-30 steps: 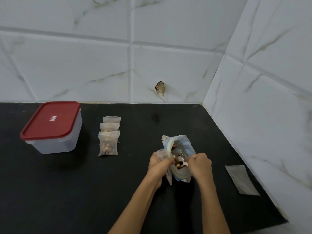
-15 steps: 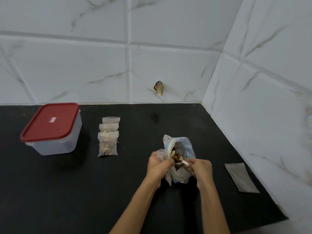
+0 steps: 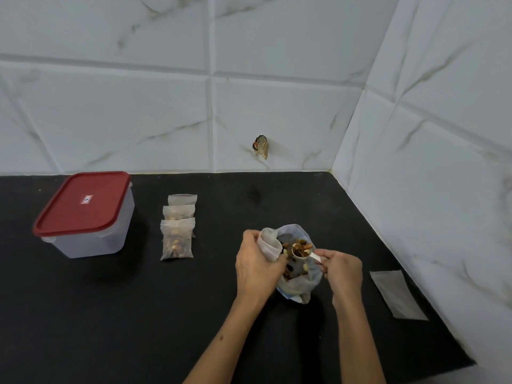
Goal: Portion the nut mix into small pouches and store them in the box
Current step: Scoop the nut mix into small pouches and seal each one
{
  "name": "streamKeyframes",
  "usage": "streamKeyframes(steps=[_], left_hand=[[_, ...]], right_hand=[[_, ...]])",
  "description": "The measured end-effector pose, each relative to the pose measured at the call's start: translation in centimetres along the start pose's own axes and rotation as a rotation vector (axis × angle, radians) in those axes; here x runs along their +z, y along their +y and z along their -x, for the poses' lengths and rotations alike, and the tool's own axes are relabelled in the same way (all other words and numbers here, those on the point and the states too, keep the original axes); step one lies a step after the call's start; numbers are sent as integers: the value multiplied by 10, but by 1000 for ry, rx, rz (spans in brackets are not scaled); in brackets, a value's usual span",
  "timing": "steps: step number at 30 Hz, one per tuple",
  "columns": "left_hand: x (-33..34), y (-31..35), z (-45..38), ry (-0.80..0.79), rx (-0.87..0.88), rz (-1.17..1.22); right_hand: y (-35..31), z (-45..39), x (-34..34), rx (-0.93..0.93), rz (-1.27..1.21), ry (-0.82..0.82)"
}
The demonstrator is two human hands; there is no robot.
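My left hand (image 3: 256, 266) grips a small clear pouch (image 3: 268, 243) with its mouth held open, just left of the big nut mix bag (image 3: 297, 284). My right hand (image 3: 342, 271) pinches the handle of a white scoop (image 3: 302, 250) heaped with nuts, raised over the bag and close to the pouch's mouth. Three filled pouches (image 3: 177, 236) lie in an overlapping row on the black counter. A clear box with a red lid (image 3: 83, 206) stands closed at the far left.
An empty flat pouch (image 3: 397, 293) lies on the counter near the right wall. White marble-tiled walls meet in a corner at the back right. A small brownish object (image 3: 261, 146) sticks to the back wall.
The scoop has come up out of the bag, loaded with nuts, and moved toward the open pouch. My left hand has turned the pouch's mouth toward it.
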State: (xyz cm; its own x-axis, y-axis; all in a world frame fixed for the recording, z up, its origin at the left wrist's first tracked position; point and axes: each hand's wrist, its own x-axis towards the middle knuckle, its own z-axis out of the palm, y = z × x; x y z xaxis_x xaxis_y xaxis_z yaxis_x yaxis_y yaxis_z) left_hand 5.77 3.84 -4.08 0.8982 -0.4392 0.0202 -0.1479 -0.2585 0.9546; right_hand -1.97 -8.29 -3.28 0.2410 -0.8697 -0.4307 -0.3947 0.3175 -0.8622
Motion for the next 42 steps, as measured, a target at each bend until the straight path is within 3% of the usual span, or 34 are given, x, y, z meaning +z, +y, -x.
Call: streamKeyframes(steps=[7, 12, 18, 19, 22, 24, 28, 30, 33, 40, 42], left_hand=[[6, 11, -3, -54, 33, -68], [9, 16, -5, -88, 43, -60], [12, 20, -7, -82, 60, -46], [12, 20, -7, -82, 53, -36], [11, 20, -7, -76, 46, -6], [10, 20, -8, -72, 43, 12], [10, 21, -9, -54, 42, 50], [9, 20, -9, -40, 49, 69], [8, 18, -9, -30, 63, 68], [8, 18, -7, -38, 120, 65], [8, 18, -6, -38, 129, 82]], right_hand=[[-31, 31, -16, -209, -24, 12], [-49, 62, -19, -410, 14, -104], [-51, 80, -14, -771, 593, -60], [-60, 82, -12, -755, 731, -118], [-84, 88, -5, -434, 1141, -356], [-86, 84, -2, -483, 1190, -361], [-86, 86, 0, -336, 1228, -364], [-84, 93, -1, -425, 1154, -239], [-67, 97, -9, -810, 911, -80], [-58, 89, -11, -886, 841, -166], [-53, 89, -13, -899, 781, -121]])
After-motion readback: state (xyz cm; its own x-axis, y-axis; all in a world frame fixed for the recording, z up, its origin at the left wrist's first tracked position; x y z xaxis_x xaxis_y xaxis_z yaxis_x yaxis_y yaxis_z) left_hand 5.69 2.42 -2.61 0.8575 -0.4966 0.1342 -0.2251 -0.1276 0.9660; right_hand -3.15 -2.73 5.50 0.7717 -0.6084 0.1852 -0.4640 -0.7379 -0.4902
